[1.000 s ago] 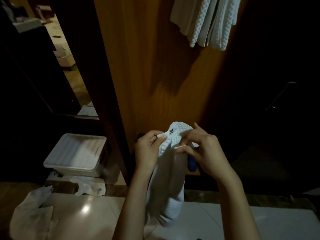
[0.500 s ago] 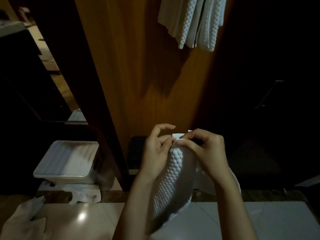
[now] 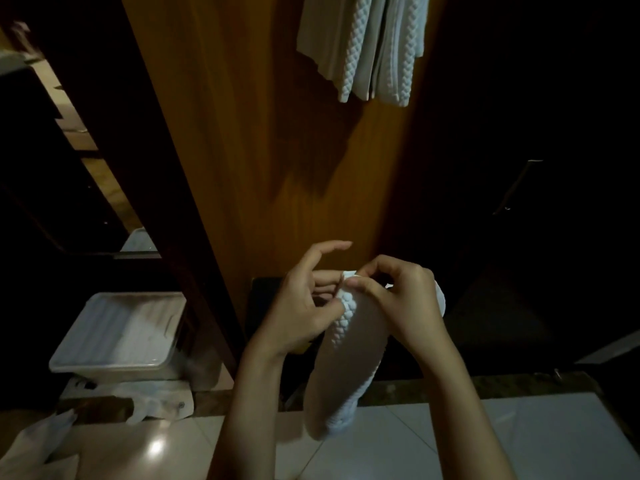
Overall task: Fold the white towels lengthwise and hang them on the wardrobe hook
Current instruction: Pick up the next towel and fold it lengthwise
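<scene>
A white textured towel [image 3: 346, 362] hangs down between my two hands in front of the wooden wardrobe panel [image 3: 263, 140]. My left hand [image 3: 301, 306] pinches its top edge with thumb and middle fingers, the index finger raised. My right hand [image 3: 401, 299] pinches the same top corner from the right, fingertips touching the left hand's. Several white towels [image 3: 363, 46] hang at the top of the wardrobe panel; the hook itself is hidden above the frame.
A lidded translucent plastic box [image 3: 121, 337] sits on the floor at left, with a white plastic bag [image 3: 152, 400] under it and another bag [image 3: 38, 441] at lower left. Glossy white floor tiles [image 3: 519, 441] lie below. A dark wardrobe opening with a handle [image 3: 516, 185] is at right.
The towel has been turned and gathered narrower, its smooth side now facing me. Both hands shifted their pinch along the top edge. The view tilted slightly, bringing the hanging towels closer.
</scene>
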A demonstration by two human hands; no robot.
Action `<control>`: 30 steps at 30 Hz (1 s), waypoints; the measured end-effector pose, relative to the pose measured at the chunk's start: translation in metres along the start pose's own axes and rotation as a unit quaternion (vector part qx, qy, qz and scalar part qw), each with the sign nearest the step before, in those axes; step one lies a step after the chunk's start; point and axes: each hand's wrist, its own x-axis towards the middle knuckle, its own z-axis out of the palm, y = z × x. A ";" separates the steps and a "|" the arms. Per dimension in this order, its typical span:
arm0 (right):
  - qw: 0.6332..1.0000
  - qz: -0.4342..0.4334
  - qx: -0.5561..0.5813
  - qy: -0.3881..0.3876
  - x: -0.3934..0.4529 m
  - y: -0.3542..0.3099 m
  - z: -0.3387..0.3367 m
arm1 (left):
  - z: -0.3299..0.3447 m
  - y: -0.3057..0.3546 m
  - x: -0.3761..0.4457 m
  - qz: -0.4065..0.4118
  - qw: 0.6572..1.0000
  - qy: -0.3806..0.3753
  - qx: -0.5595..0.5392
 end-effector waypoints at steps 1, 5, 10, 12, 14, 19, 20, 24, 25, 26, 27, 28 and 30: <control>1.000 0.005 0.002 -0.009 0.000 0.000 -0.002 | 0.001 0.000 0.001 -0.004 1.000 -0.008 0.010; 0.999 0.012 -0.004 -0.037 -0.001 0.003 -0.005 | 0.006 -0.002 0.006 -0.034 0.998 0.024 0.052; 0.997 0.058 -0.031 0.036 0.002 0.010 -0.006 | 0.016 -0.004 0.007 0.012 0.989 0.035 0.142; 0.995 0.086 -0.032 0.030 0.002 0.014 -0.009 | 0.021 -0.005 0.007 0.019 0.985 0.057 0.161; 0.993 0.105 -0.041 -0.023 0.000 0.017 -0.012 | 0.022 -0.006 0.008 0.030 0.981 0.082 0.175; 0.980 0.134 -0.114 -0.088 0.000 0.028 -0.018 | 0.022 -0.004 0.009 0.047 0.976 0.115 0.178; 0.979 0.134 -0.117 -0.096 0.000 0.029 -0.018 | 0.023 -0.004 0.009 0.045 0.977 0.115 0.175; 0.971 0.156 -0.080 -0.161 0.000 0.035 -0.019 | 0.019 -0.003 0.009 0.045 0.981 0.125 0.143; 0.966 0.170 -0.058 -0.186 0.000 0.037 -0.021 | 0.017 -0.002 0.009 0.050 0.981 0.131 0.133; 0.959 0.184 -0.037 -0.211 0.000 0.040 -0.022 | 0.015 -0.001 0.010 0.056 0.981 0.139 0.123; 0.953 0.192 -0.022 -0.231 0.000 0.042 -0.023 | 0.014 0.000 0.010 0.061 0.981 0.147 0.109; 0.949 0.194 -0.016 -0.247 0.001 0.044 -0.023 | 0.013 0.000 0.010 0.062 0.982 0.157 0.090; 0.947 0.185 -0.030 -0.260 0.002 0.047 -0.023 | 0.011 -0.001 0.009 0.058 0.981 0.181 0.040</control>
